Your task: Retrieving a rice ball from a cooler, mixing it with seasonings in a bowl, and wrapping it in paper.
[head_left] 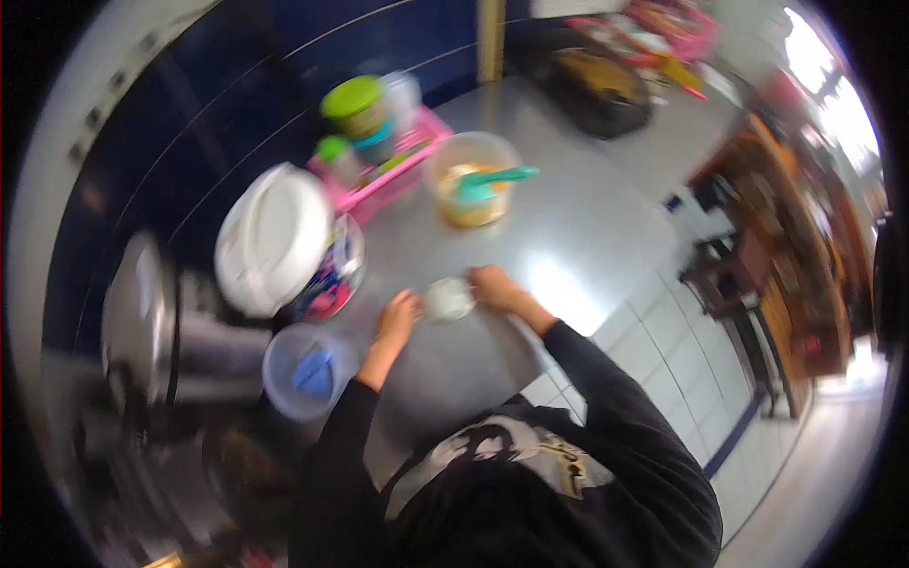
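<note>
A small pale, whitish object [449,299], too blurred to name more exactly, is between my two hands over the steel countertop [454,362]. My right hand [495,287] grips its right edge with bent fingers. On the other side, the curled fingers of my left hand [399,318] pinch at its left edge. Beyond them stands a translucent plastic tub [474,153] holding pale orange-yellow contents. A turquoise-green plastic utensil [497,177] rests in it, its handle over the rim.
At left are a clear container with a blue item [312,370], a white-lidded bucket [273,241] and a large metal pot [220,341]. A pink basket [383,192] of jars stands by the tiled wall. Farther back lies a dark pan [596,92]. The counter's right edge drops to floor tiles [660,341].
</note>
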Action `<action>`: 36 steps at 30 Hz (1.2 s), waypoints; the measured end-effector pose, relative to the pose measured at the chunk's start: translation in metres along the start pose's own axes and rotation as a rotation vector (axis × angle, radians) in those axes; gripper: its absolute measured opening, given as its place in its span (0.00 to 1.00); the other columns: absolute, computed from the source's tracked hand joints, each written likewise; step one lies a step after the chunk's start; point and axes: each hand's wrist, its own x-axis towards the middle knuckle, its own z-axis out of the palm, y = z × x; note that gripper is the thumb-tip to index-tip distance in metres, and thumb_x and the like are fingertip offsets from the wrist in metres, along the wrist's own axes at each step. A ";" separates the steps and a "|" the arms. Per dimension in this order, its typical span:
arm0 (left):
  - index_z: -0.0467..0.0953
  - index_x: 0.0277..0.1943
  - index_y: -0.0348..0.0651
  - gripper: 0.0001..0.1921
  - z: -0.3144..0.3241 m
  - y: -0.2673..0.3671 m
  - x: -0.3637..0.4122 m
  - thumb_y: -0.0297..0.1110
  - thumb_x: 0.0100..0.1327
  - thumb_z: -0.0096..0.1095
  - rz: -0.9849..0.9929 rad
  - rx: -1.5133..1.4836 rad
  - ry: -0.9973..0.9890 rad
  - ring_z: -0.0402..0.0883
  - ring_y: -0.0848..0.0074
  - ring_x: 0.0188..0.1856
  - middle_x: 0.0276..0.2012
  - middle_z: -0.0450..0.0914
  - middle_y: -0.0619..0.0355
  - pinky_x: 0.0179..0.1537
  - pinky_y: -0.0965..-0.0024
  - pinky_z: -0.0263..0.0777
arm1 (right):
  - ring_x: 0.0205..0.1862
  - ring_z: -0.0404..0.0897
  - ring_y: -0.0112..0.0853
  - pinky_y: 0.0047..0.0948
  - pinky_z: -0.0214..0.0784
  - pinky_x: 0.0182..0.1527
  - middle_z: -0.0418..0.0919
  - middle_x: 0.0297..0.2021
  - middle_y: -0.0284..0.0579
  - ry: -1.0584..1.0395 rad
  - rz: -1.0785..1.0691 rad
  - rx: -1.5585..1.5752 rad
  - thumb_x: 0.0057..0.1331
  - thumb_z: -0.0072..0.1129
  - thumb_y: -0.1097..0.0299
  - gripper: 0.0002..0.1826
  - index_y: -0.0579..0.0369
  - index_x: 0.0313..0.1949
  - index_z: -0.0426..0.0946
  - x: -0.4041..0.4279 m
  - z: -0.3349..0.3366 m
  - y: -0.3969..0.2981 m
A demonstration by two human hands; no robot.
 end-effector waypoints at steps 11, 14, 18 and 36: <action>0.64 0.39 0.37 0.15 -0.012 0.099 -0.008 0.16 0.51 0.62 -0.212 -0.243 -0.126 0.76 0.73 0.39 0.31 0.73 0.54 0.42 0.71 0.68 | 0.41 0.80 0.42 0.36 0.73 0.39 0.79 0.36 0.51 0.182 0.044 -0.165 0.55 0.56 0.71 0.07 0.58 0.30 0.81 -0.029 0.011 -0.029; 0.64 0.39 0.37 0.16 0.006 0.141 -0.004 0.14 0.51 0.63 -0.137 -0.455 -0.163 0.77 0.77 0.37 0.32 0.75 0.57 0.40 0.73 0.70 | 0.43 0.80 0.36 0.32 0.73 0.44 0.79 0.40 0.47 0.196 0.172 0.500 0.62 0.53 0.69 0.09 0.58 0.39 0.79 -0.091 -0.021 -0.004; 0.68 0.38 0.35 0.14 0.040 0.267 0.035 0.12 0.51 0.64 -0.003 -0.789 -0.113 0.77 0.82 0.35 0.30 0.76 0.59 0.36 0.75 0.73 | 0.43 0.79 0.30 0.30 0.72 0.45 0.78 0.40 0.40 0.357 0.361 1.702 0.68 0.50 0.59 0.15 0.56 0.47 0.75 -0.163 -0.104 0.016; 0.72 0.45 0.34 0.11 0.329 0.738 0.249 0.17 0.59 0.58 0.659 -1.105 -0.005 0.77 0.67 0.46 0.41 0.77 0.48 0.47 0.69 0.73 | 0.40 0.72 0.36 0.42 0.67 0.48 0.70 0.38 0.52 2.023 -0.086 0.130 0.60 0.52 0.35 0.37 0.58 0.49 0.57 -0.419 -0.483 0.254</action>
